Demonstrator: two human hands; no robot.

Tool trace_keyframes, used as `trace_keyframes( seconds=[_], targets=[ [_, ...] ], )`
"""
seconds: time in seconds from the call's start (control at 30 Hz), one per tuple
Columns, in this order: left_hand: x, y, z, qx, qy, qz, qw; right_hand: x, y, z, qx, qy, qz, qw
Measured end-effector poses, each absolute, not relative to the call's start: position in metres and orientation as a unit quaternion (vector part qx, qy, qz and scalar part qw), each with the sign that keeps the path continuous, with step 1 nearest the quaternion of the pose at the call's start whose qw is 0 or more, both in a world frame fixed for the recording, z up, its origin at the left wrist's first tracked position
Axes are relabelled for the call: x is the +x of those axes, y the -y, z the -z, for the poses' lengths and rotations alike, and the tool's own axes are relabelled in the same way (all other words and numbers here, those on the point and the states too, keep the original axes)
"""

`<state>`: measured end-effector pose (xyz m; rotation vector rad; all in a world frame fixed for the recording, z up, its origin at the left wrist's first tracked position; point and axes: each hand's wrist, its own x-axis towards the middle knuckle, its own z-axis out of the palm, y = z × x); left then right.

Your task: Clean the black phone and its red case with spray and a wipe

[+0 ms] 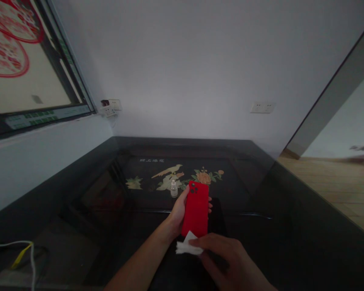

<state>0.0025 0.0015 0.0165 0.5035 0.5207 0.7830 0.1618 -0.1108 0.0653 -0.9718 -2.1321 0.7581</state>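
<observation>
A phone in a red case point(196, 210) is held up in my left hand point(179, 208), its back with the camera lenses facing me. The fingers wrap behind it and show at its right edge. My right hand point(223, 250) pinches a crumpled white tissue point(188, 245) between thumb and fingers. This tissue is at the phone's lower end; whether it touches the case I cannot tell. Just beyond my left hand, a small clear bottle with a white cap point(174, 189) stands upright on the dark glossy table point(261, 238).
Flower and bird pictures point(170, 173) decorate the tabletop's far part. At the lower left lies a white cable point(33, 262) with a yellow tag point(20, 255). A wall with sockets point(262, 107) closes off the back, and a window point(33, 60) is on the left.
</observation>
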Motion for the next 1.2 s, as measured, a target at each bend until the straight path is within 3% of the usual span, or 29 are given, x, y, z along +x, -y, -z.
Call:
trace_keyframes(
  seconds=[0.17, 0.3, 0.53, 0.83, 1.03, 1.2],
  targets=[
    [0.004, 0.000, -0.019, 0.233, -0.267, -0.375, 0.857, 0.180, 0.070, -0.073, -0.497, 0.702, -0.293, 0.417],
    [0.002, 0.001, -0.019, 0.247, -0.256, -0.363, 0.861, 0.186, 0.027, -0.072, -0.494, 0.700, -0.106, 0.505],
    [0.005, -0.001, -0.016, 0.207, -0.262, -0.421, 0.843, 0.168, 0.012, -0.049, -0.445, 0.783, -0.032, 0.434],
    [0.003, -0.004, -0.020, 0.223, -0.272, -0.406, 0.843, 0.159, 0.071, -0.042, -0.390, 0.843, -0.108, 0.353],
    [-0.001, -0.004, -0.019, 0.246, -0.263, -0.401, 0.842, 0.156, 0.108, -0.063, -0.313, 0.853, -0.281, 0.309],
    [-0.002, -0.004, -0.017, 0.250, -0.254, -0.400, 0.844, 0.162, 0.111, -0.075, -0.291, 0.827, -0.345, 0.334]
  ],
)
